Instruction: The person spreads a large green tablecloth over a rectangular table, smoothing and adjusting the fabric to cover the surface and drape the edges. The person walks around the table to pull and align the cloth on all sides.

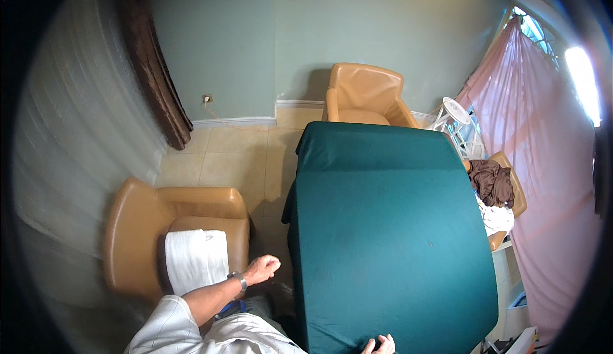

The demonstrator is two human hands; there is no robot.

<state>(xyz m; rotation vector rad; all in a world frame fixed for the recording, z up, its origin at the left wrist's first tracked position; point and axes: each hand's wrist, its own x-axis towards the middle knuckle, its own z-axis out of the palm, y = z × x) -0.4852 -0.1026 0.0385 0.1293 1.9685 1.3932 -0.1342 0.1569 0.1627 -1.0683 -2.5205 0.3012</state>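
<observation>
My left hand (262,268), with a metal wristwatch (238,281) on its wrist, hangs in the gap between a tan leather armchair and the table. Its fingers are curled, and whether they hold anything is not visible. At the bottom edge, the fingers of my right hand (380,344) rest on or just over the dark green tablecloth (392,239); the rest of that hand is cut off by the frame. Creases run through the cloth beside those fingers. A folded white towel (197,260) lies on the seat of the armchair (131,239) at my left.
Another tan armchair (366,90) stands beyond the table's far end. At right, a chair holds brown cloth (492,184) and white cloth (497,217), near a white folding stool (456,110) and a pink curtain (541,186). A cord runs from a wall socket (207,98) along the floor.
</observation>
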